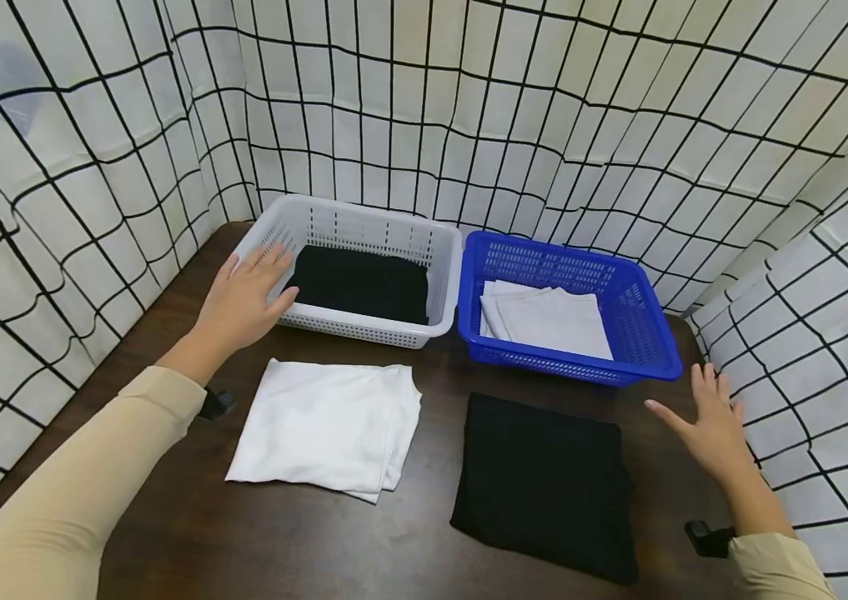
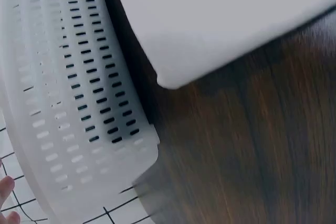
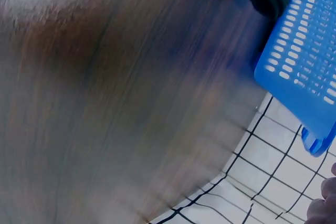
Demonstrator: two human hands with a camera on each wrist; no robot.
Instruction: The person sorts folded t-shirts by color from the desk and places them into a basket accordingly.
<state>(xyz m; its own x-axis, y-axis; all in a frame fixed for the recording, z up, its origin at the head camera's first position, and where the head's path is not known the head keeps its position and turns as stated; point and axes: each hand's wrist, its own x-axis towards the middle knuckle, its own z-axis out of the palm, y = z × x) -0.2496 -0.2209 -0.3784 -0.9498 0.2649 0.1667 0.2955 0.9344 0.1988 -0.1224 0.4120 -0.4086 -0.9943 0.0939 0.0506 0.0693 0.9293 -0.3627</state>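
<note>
Cloth, white, lies just in front of white basket; left hand by basket's left end, right hand well right, both spread, empty. We think bumping basket could crease cloth.

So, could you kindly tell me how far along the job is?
Looks done: black cloth is in the white basket, white cloth in the blue basket. In hand: nothing; the left hand and right hand hold no cloth. Seemingly remaining: the front white cloth and front black cloth, lying on the table outside the baskets.
</note>
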